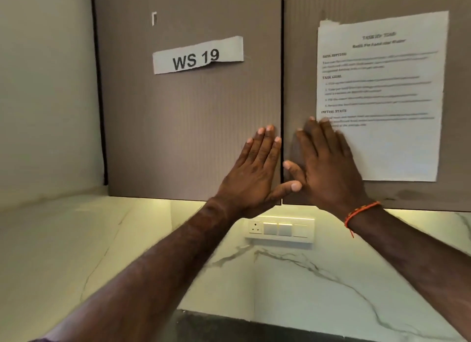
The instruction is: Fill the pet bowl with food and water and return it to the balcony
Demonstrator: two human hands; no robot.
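My left hand [257,171] is raised with straight fingers in front of the left door [188,127] of a grey wall cabinet. My right hand [328,163], an orange thread around its wrist, is raised beside it with fingers straight, in front of the right door [382,194]. Both hands hold nothing, and the thumbs nearly meet over the gap between the two shut doors. No pet bowl, food or water is in view.
A paper label reading "WS 19" [197,55] is taped on the left door and a printed task sheet [382,94] on the right door. Below the cabinet, a socket and switch panel [279,229] sits on the white marble backsplash [331,278]. A dark countertop edge [229,329] shows at the bottom.
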